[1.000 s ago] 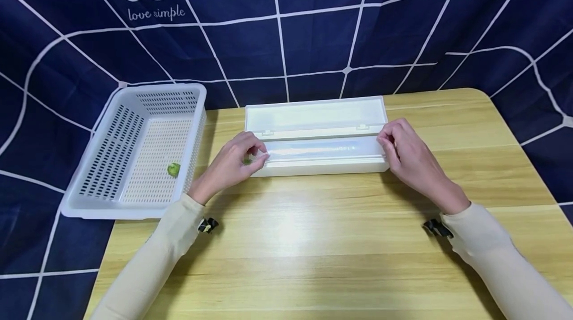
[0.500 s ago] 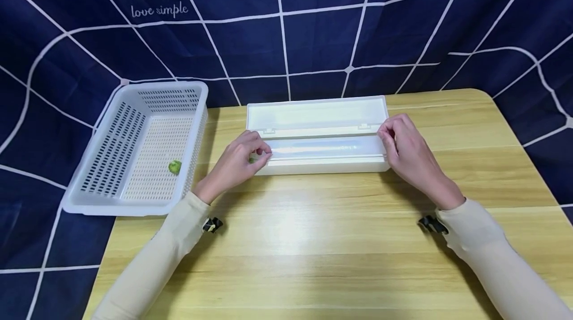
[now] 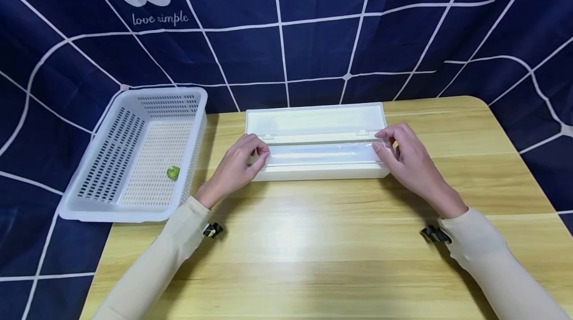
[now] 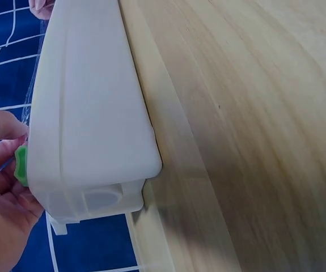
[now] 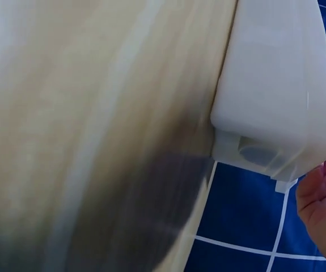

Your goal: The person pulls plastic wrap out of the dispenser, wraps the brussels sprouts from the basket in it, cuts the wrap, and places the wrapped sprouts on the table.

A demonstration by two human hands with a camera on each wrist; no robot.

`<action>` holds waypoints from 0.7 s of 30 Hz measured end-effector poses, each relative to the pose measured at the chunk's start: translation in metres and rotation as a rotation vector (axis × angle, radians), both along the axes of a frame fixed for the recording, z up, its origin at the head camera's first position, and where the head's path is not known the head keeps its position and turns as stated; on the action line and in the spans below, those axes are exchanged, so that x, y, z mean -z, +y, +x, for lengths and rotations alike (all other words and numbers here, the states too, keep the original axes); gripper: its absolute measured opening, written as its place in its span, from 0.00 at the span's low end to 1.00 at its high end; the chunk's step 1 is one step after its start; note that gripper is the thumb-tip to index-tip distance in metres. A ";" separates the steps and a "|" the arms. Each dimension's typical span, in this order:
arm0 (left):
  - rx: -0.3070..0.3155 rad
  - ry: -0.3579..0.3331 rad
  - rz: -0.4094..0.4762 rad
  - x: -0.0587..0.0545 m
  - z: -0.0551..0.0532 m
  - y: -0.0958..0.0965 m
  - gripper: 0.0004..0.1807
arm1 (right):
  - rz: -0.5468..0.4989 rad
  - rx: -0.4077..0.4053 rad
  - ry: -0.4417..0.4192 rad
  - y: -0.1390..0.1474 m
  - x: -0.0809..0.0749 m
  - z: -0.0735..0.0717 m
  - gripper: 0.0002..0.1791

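Note:
A long white cling film dispenser [image 3: 322,173] lies on the table with its lid [image 3: 313,118] raised toward the back. Clear, shiny cling film [image 3: 320,153] spans the inside. At the left end my left hand [image 3: 235,165] pinches the film's edge between thumb and index finger. A green cutter slider [image 4: 21,164] shows beside those fingers in the left wrist view. My right hand [image 3: 409,163] is at the other end, thumb on the film and index fingertip a little apart from it. Its fingers are partly cut off in the right wrist view.
To the left stands a white perforated basket [image 3: 71,205] with a small round green item [image 3: 173,172] in it. The wooden table [image 3: 286,260] runs in front of the dispenser. A dark blue curtain [image 3: 313,51] with white lines hangs behind.
My right thumb and index finger, together earlier, have parted and shifted slightly left over the film. The left hand keeps its pinch. The head view has tilted slightly.

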State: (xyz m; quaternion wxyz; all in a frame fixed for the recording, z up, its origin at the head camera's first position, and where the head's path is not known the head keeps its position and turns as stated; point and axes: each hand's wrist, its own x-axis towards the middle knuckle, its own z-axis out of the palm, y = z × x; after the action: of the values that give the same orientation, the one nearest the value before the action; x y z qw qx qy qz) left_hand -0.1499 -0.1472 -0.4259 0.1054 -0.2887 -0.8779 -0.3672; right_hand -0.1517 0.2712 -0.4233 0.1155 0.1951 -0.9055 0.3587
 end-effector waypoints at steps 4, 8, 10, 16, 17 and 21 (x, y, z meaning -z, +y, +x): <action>-0.013 -0.012 -0.020 0.000 0.001 -0.001 0.01 | 0.007 0.014 -0.014 0.002 0.002 0.001 0.16; -0.012 -0.020 -0.052 0.000 0.002 -0.005 0.05 | -0.025 0.036 -0.010 0.004 0.004 0.000 0.09; -0.016 -0.024 -0.061 0.000 0.003 -0.008 0.04 | -0.042 0.037 -0.007 0.005 0.005 -0.001 0.06; -0.031 -0.047 -0.039 -0.001 0.004 -0.013 0.02 | -0.094 0.043 -0.025 0.005 0.006 -0.001 0.01; -0.034 -0.047 -0.033 -0.001 0.004 -0.013 0.02 | -0.103 0.047 -0.032 0.006 0.006 -0.001 0.01; -0.068 -0.036 -0.009 0.001 0.004 -0.012 0.02 | -0.127 0.052 -0.059 0.006 0.005 -0.001 0.02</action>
State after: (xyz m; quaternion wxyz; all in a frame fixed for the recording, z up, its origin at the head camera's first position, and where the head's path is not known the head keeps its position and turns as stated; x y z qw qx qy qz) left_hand -0.1456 -0.1596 -0.4267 0.1009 -0.2528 -0.8905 -0.3647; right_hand -0.1529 0.2772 -0.4281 0.1102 0.1529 -0.8888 0.4178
